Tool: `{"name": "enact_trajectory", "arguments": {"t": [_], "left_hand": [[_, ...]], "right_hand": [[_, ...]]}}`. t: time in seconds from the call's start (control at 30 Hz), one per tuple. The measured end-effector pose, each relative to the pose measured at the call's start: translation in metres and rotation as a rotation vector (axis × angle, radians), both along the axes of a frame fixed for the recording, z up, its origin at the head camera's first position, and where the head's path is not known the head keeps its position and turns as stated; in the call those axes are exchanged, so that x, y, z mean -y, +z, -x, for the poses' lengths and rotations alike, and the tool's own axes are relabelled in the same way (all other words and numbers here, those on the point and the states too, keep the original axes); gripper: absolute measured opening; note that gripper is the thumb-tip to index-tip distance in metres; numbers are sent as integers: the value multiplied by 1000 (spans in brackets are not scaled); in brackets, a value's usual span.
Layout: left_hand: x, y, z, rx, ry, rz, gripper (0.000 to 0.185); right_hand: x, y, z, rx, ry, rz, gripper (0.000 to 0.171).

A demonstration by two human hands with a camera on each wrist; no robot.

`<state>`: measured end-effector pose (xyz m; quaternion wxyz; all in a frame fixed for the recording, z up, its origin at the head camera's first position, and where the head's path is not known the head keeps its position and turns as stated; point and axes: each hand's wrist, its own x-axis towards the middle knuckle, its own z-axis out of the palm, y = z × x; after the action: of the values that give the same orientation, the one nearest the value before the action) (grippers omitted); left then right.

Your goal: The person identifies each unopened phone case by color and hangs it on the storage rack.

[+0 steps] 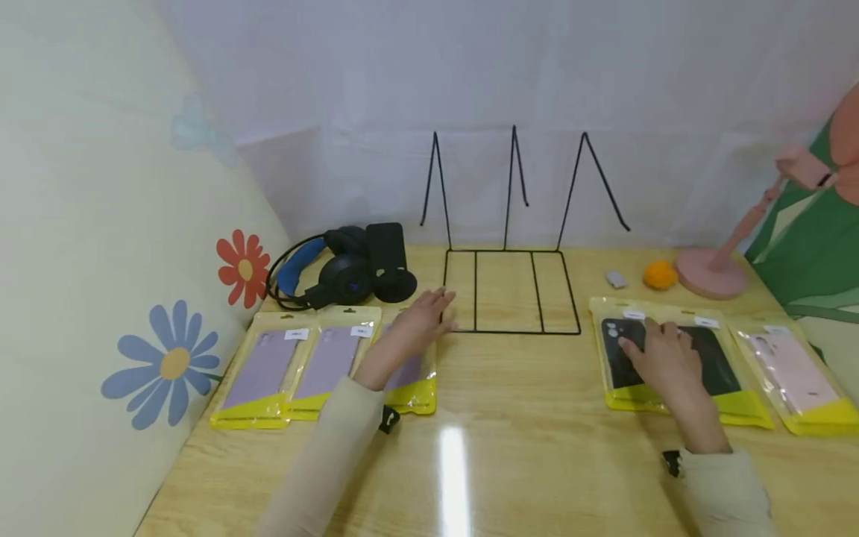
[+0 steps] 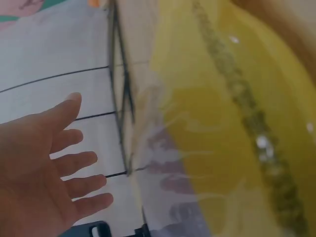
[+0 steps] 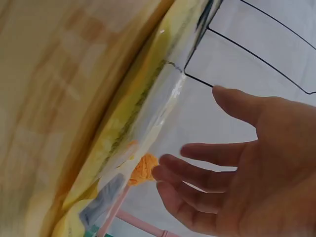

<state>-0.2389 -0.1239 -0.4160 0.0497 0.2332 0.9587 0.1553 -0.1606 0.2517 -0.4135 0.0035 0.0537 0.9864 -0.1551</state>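
My left hand (image 1: 417, 322) hovers over the rightmost of three purple phone cases in clear and yellow pouches, partly hiding that case (image 1: 405, 373). Its fingers point toward the near left corner of a black wire rack (image 1: 476, 291). In the left wrist view the fingers are spread and the palm holds nothing, beside a yellow pouch edge (image 2: 217, 128). Above two pouches with black phone cases (image 1: 714, 362) is my right hand (image 1: 667, 365), covering part of both. Its fingers are loosely bent with nothing between them in the right wrist view.
Left of the rack lie a black and blue headset (image 1: 345, 282) and a black stand (image 1: 387, 253). A pouched pink phone case (image 1: 792, 369) lies at far right. Behind it stand a pink lamp (image 1: 711, 276), an orange ball (image 1: 661, 275) and a small grey block (image 1: 616, 280).
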Motion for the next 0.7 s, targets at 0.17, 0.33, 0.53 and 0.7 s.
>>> {"name": "enact_trajectory", "arguments": {"t": [0.17,0.33,0.53,0.7], "left_hand": [[-3,-7,9,68,-17,18,62],[-3,-14,15,-2,-62,25,56],[-6,-23,22,-60,-35,53,36],[-8,-26,25,-26,23,81,27]], "right_hand": [[-1,-8,3,188,-55,-12,83],[-1,-10,5,296,-110,-17,92],[-1,-8,8,316,-100,-47,91],[-1,-11,10,283,-103,14,92]]}}
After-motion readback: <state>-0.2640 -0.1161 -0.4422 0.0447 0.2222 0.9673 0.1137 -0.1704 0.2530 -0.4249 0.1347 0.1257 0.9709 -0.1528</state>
